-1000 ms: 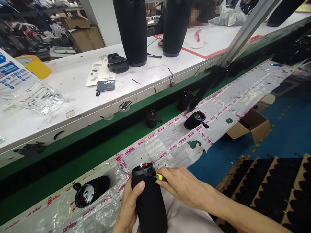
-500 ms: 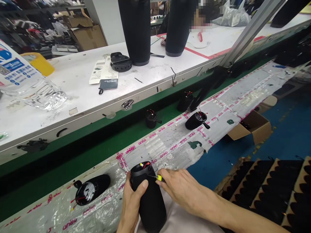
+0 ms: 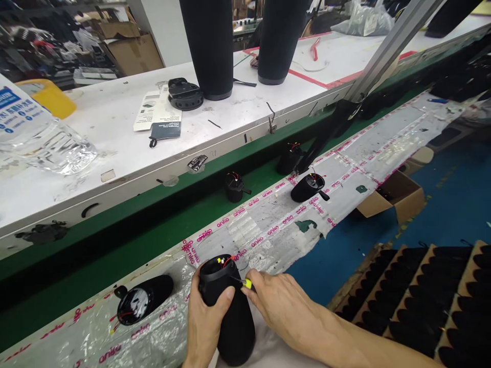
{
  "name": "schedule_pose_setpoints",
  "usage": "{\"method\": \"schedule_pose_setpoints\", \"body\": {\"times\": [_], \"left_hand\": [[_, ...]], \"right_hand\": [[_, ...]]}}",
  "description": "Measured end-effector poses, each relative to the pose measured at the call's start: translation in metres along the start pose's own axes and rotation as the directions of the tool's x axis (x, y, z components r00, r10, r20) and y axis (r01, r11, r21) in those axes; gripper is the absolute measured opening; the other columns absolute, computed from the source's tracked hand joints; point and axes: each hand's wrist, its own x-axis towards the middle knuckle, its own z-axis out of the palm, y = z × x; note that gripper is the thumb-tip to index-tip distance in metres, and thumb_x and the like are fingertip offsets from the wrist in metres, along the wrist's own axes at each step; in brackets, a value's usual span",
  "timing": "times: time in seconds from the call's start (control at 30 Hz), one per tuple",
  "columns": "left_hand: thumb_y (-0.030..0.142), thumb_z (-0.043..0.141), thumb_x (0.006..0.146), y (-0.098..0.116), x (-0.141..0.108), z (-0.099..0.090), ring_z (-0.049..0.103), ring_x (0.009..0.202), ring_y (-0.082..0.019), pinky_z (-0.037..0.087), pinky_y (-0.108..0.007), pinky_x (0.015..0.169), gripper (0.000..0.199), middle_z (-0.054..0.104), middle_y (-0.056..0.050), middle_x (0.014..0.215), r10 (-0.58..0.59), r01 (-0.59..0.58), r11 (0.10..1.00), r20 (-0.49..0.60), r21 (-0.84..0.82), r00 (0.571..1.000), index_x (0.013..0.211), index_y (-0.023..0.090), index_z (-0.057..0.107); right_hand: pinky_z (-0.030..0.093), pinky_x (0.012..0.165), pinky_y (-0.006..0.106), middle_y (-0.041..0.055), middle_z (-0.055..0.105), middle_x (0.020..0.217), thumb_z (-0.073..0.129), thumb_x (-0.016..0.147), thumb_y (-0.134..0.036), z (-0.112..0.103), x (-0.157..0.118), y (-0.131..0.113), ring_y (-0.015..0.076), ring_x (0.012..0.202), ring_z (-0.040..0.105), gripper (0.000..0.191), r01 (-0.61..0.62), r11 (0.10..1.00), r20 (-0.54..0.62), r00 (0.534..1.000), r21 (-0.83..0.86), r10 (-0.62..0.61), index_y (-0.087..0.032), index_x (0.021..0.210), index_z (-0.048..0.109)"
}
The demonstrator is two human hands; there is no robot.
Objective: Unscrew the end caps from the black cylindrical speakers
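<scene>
My left hand (image 3: 207,314) is wrapped round a black fabric-covered cylindrical speaker (image 3: 238,327), its thumb across the front. The speaker stands tilted, with its open top facing up. Red wires and small yellow and white connectors (image 3: 221,261) show inside that opening. In my right hand (image 3: 287,301) is a thin metal-shafted tool with a yellow end (image 3: 248,283), pinched between thumb and fingers. Its slim tip meets the fabric just below the speaker's rim; the rest of the handle is hidden in my palm, so its exact kind is unclear.
Another open speaker (image 3: 146,299) lies at left on the plastic-covered ledge (image 3: 245,232); one more (image 3: 308,187) lies farther along. Smaller black wired parts (image 3: 235,188) stand on the green belt. A white bench (image 3: 126,153) holds tall speakers and a bottle. Boxed black cylinders (image 3: 414,291) stand at lower right.
The speaker and both hands have shifted slightly left in view, and the background has shifted a little too. The tool stays near the speaker's rim, and both grips look the same.
</scene>
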Motion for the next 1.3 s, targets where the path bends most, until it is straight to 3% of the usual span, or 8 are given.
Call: {"method": "schedule_pose_setpoints", "body": {"times": [0.17, 0.27, 0.53, 0.67, 0.83, 0.97, 1.2, 1.3], "left_hand": [[0.058, 0.081, 0.066, 0.011, -0.003, 0.003, 0.063, 0.112, -0.038, 0.048, -0.058, 0.103, 0.083, 0.065, -0.015, 0.121, -0.011, 0.024, 0.994, -0.121, 0.103, 0.993, 0.132, 0.018, 0.051], [0.058, 0.08, 0.066, 0.014, -0.005, 0.004, 0.063, 0.111, -0.038, 0.048, -0.059, 0.103, 0.083, 0.064, -0.015, 0.12, -0.023, 0.037, 0.993, -0.128, 0.114, 0.992, 0.132, 0.018, 0.05], [0.057, 0.083, 0.062, 0.018, 0.0, 0.001, 0.061, 0.117, -0.04, 0.047, -0.058, 0.105, 0.085, 0.064, -0.017, 0.124, -0.013, 0.022, 0.997, -0.134, 0.069, 0.991, 0.131, 0.016, 0.052], [0.061, 0.076, 0.076, 0.012, 0.003, -0.003, 0.061, 0.123, -0.037, 0.048, -0.052, 0.106, 0.078, 0.066, -0.013, 0.131, -0.033, 0.034, 0.987, 0.01, -0.155, 0.999, 0.138, 0.022, 0.053], [0.055, 0.086, 0.068, -0.008, 0.006, -0.011, 0.062, 0.124, -0.039, 0.048, -0.047, 0.106, 0.081, 0.07, -0.013, 0.13, -0.038, 0.072, 0.967, 0.142, -0.245, 0.989, 0.135, 0.019, 0.059], [0.055, 0.082, 0.074, -0.019, 0.006, -0.012, 0.065, 0.119, -0.039, 0.05, -0.047, 0.102, 0.071, 0.072, -0.013, 0.127, -0.016, 0.076, 0.94, 0.178, -0.332, 0.984, 0.132, 0.019, 0.06], [0.057, 0.081, 0.073, -0.009, 0.004, -0.016, 0.064, 0.114, -0.036, 0.049, -0.048, 0.101, 0.068, 0.069, -0.01, 0.123, 0.077, -0.06, 0.984, 0.096, -0.167, 0.992, 0.128, 0.023, 0.06], [0.058, 0.084, 0.068, -0.001, 0.005, -0.02, 0.063, 0.113, -0.036, 0.051, -0.047, 0.099, 0.073, 0.07, -0.009, 0.122, 0.09, -0.088, 0.996, 0.081, -0.03, 0.993, 0.127, 0.024, 0.06]], "right_hand": [[0.033, 0.062, 0.039, -0.0018, 0.06, 0.077, 0.043, 0.11, -0.035, -0.009, 0.0, -0.016, 0.0219, 0.06, 0.06, 0.012, -0.062, 0.991, -0.069, 0.996, -0.12, 0.054, -0.023, 0.113, 0.045], [0.034, 0.063, 0.039, -0.0023, 0.059, 0.075, 0.047, 0.108, -0.032, -0.007, -0.001, -0.023, 0.0218, 0.061, 0.062, 0.009, -0.103, 0.986, -0.106, 0.99, -0.13, 0.09, -0.023, 0.109, 0.045], [0.036, 0.06, 0.036, -0.0027, 0.059, 0.073, 0.038, 0.111, -0.041, 0.005, 0.005, -0.016, 0.0203, 0.059, 0.062, 0.018, -0.095, 0.995, -0.055, 0.994, 0.04, 0.097, -0.026, 0.105, 0.045], [0.04, 0.063, 0.036, -0.0009, 0.06, 0.076, 0.031, 0.112, -0.042, -0.008, 0.006, -0.015, 0.0219, 0.065, 0.065, 0.022, -0.129, 0.982, 0.016, 0.992, 0.137, 0.128, -0.026, 0.107, 0.046], [0.042, 0.065, 0.035, 0.0006, 0.061, 0.079, 0.028, 0.112, -0.043, -0.022, 0.0, -0.016, 0.0226, 0.069, 0.065, 0.027, -0.153, 0.976, 0.11, 0.984, 0.153, 0.137, -0.026, 0.106, 0.048], [0.041, 0.065, 0.036, 0.0011, 0.061, 0.08, 0.032, 0.112, -0.04, -0.025, -0.002, -0.017, 0.0228, 0.069, 0.064, 0.022, -0.094, 0.989, 0.088, 0.993, 0.115, 0.084, -0.025, 0.108, 0.048], [0.037, 0.062, 0.038, 0.0, 0.061, 0.074, 0.039, 0.11, -0.035, -0.022, -0.005, -0.021, 0.0231, 0.06, 0.061, 0.014, -0.026, 0.998, -0.048, 0.999, -0.062, 0.023, -0.023, 0.109, 0.047], [0.036, 0.062, 0.04, 0.0008, 0.062, 0.075, 0.045, 0.107, -0.032, -0.022, -0.006, -0.024, 0.0246, 0.06, 0.061, 0.011, -0.047, 0.989, -0.05, 0.998, -0.143, 0.041, -0.022, 0.111, 0.047]]}}
